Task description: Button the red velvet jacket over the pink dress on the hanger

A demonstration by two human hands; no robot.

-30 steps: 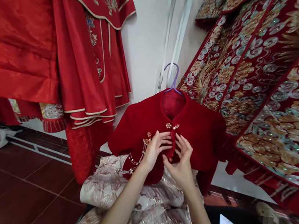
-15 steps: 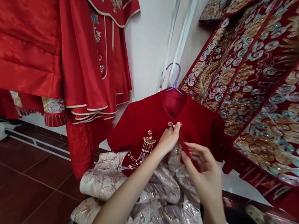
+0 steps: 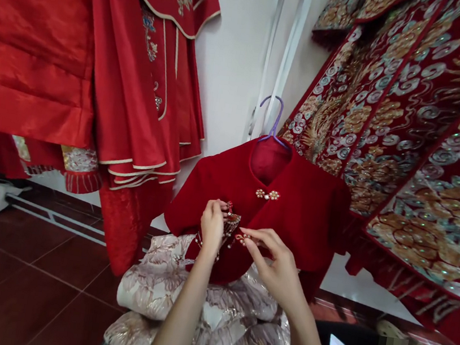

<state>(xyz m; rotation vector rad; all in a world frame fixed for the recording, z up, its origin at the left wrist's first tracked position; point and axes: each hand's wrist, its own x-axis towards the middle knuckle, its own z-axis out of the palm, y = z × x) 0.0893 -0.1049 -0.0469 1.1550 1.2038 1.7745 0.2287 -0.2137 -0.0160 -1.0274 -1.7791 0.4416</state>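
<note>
Apparently I am at a delicate stage with the trim on this red velvet jacket (image 3: 302, 208), which hangs on a purple hanger (image 3: 276, 121) with its front towards me. On the jacket's chest, below and to the left of its joined clasp (image 3: 267, 195), sits a fan-shaped brooch (image 3: 233, 219) with beaded strands (image 3: 228, 233). I have the left hand (image 3: 212, 228) curled at the top of that brooch; its fingertips are partly hidden, so I cannot tell whether they grip it or merely rest there. The right hand (image 3: 277, 262), in front of the jacket's chest, pinches a small red-and-gold piece (image 3: 241, 238) between thumb and forefinger, just beside the brooch. Whether that piece belongs to the same ornament, I cannot make out. I judge the step in hand to be adjusting these ornaments by touch. To my mind the next move calls for light fingertip control: steadying the brooch, sparing the strands any snag, and not tugging the jacket. Under the jacket's hem bunches pale patterned cloth (image 3: 170, 295).
</note>
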